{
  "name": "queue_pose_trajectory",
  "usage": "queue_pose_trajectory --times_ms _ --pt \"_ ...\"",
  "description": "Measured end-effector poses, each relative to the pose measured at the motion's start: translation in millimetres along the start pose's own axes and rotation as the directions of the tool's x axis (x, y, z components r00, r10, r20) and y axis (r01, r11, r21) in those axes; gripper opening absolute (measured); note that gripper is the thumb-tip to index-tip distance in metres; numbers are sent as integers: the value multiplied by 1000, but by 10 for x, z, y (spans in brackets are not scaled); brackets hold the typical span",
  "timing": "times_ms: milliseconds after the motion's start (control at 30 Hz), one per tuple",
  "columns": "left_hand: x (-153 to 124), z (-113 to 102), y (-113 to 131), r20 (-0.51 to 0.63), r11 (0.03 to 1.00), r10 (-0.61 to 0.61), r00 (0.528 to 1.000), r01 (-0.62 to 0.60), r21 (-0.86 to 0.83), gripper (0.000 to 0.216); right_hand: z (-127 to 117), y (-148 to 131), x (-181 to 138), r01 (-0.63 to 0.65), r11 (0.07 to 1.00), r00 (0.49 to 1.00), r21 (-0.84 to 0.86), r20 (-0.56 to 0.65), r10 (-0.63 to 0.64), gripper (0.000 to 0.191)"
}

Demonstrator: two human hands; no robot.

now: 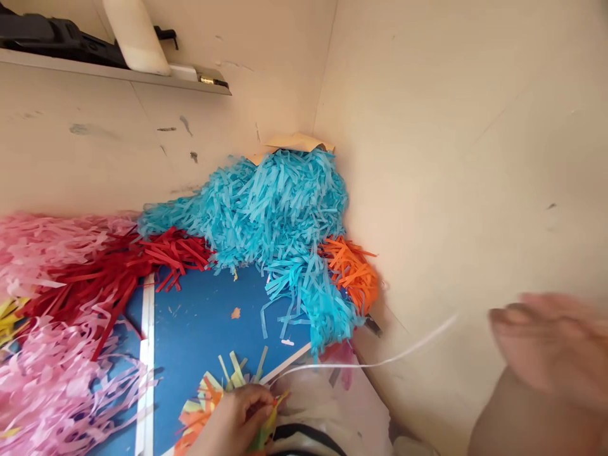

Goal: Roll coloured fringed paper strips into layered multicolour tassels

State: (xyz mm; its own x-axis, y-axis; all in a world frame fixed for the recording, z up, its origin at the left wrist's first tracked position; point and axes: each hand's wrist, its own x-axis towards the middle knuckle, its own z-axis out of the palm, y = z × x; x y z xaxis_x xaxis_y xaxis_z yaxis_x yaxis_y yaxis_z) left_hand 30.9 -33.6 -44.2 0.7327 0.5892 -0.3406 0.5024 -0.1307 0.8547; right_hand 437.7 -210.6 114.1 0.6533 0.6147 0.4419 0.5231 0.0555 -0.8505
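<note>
My left hand (244, 415) is closed at the bottom middle, pinching the gathered end of a yellow and orange tissue-paper fringe (206, 405). A thin white string (346, 365) runs from beside those fingers out to the right, fading into blur short of my right hand. Raised at the far right, my right hand (541, 345) is smeared by motion; whether it grips the string's end cannot be made out. Ahead of the left hand, a big heap of light blue paper fringe (280, 202) covers the back of the blue table (204, 323).
Orange fringe (354, 272) lies at the table's right edge by the wall. Red fringe (95, 278) and pink fringe (52, 386) spread over the left side. A wall shelf (109, 75) at upper left carries a white bottle (135, 38) and black items.
</note>
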Motion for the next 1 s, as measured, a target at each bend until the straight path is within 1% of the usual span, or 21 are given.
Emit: queue_pose_trajectory --times_ms 33,67,100,133,167,200,233,267,300,333,367,400,433,500,533,567,633,700,867,933,1000 --pt "-24 -47 20 -27 999 37 999 -38 -24 19 261 -49 -86 15 994 994 110 108 -27 30" --pt "-50 -95 41 -74 996 67 995 -71 -56 20 564 -101 -194 -57 990 957 128 288 17 26" --pt "-76 -143 64 -137 991 82 987 -95 -91 22 892 -149 -318 -133 984 875 116 480 61 29" --pt "-100 -186 91 -214 985 79 974 -109 -131 23 1224 -190 -449 -179 978 805 110 588 81 32" --pt "-122 -222 121 -294 976 57 954 -115 -185 24 1543 -222 -580 -193 977 754 86 650 92 33" --pt "-140 -248 154 -366 956 12 931 -117 -267 25 1834 -245 -702 -151 986 723 65 688 65 35" --pt "-156 -266 186 -413 916 -58 909 -116 -384 26 2089 -259 -810 -82 996 692 45 721 25 37" --pt "-168 -275 214 -418 841 -147 897 -109 -530 27 2303 -268 -902 -27 999 681 42 733 -13 37" --pt "-178 -277 235 -381 728 -235 894 -98 -678 29 2478 -272 -976 14 999 673 52 738 -47 37" --pt "-186 -276 246 -321 591 -305 897 -86 -802 32 2619 -274 -1037 13 997 667 76 743 -65 36" --pt "-192 -274 247 -257 456 -349 901 -76 -887 35 2731 -276 -1086 -39 993 654 113 754 -60 36" --pt "-197 -273 237 -211 346 -372 904 -76 -935 37 2821 -278 -1128 -136 979 626 153 779 -35 35" --pt "-202 -276 219 -188 272 -377 907 -86 -959 39 2894 -281 -1167 -266 947 579 182 815 6 33" --pt "-213 -289 168 -195 205 -367 909 -125 -971 37 3009 -289 -1242 -516 839 447 172 890 92 28" --pt "-219 -300 140 -202 188 -356 912 -141 -972 35 3055 -293 -1277 -598 788 393 143 910 133 29" --pt "-224 -311 115 -206 178 -343 916 -152 -972 32 3096 -297 -1307 -649 753 353 110 920 170 32" --pt "-233 -333 75 -204 166 -325 924 -156 -974 30 3161 -303 -1347 -689 723 307 51 924 227 33" --pt "-238 -351 54 -192 164 -324 926 -145 -976 30 3205 -307 -1353 -693 721 274 5 927 256 33" --pt "-232 -371 57 -196 206 -308 931 -136 -969 31 3233 -303 -1302 -699 710 191 -82 936 296 32" --pt "-225 -371 59 -194 227 -303 933 -127 -966 31 3221 -298 -1292 -712 697 169 -87 942 291 31" --pt "-217 -367 51 -188 240 -301 935 -117 -964 32 3205 -295 -1289 -717 693 170 -77 945 280 31"
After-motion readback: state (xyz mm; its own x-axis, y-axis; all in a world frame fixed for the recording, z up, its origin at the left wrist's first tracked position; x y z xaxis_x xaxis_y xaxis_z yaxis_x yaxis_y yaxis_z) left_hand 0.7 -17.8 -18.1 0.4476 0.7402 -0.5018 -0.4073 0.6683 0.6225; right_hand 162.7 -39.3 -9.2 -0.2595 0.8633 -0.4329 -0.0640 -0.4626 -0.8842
